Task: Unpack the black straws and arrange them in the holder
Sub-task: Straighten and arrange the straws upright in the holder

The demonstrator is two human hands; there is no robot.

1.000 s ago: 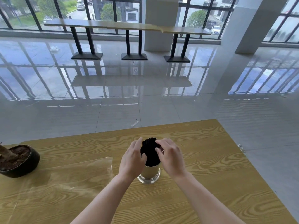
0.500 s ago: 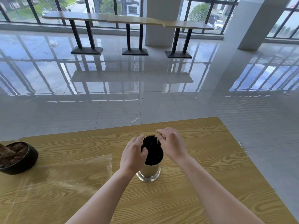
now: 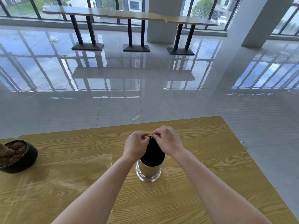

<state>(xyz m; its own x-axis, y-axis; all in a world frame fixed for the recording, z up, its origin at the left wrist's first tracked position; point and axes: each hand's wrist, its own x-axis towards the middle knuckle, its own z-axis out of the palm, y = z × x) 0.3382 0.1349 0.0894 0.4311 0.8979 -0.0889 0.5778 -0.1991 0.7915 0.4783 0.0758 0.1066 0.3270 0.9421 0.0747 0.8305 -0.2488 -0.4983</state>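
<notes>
No writing; hands (image 3: 135, 145) (image 3: 168, 139) pinch straws (image 3: 152, 152).

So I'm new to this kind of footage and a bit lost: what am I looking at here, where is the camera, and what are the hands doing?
There is no machine here. The picture comes from a wide-angle camera worn on a person's head, looking forward and down, so the two bare arms reaching in from the bottom are the wearer's own. They work at a wooden table. In the middle stands a shiny metal holder filled with black straws. The left hand and the right hand meet over the straw tops, fingertips pinched there as if tidying the bundle. To the left lies a clear plastic wrapper, flat on the table, and at the left edge sits a dark plant pot with soil. Beyond is a glossy floor and tall tables by the windows.
</notes>
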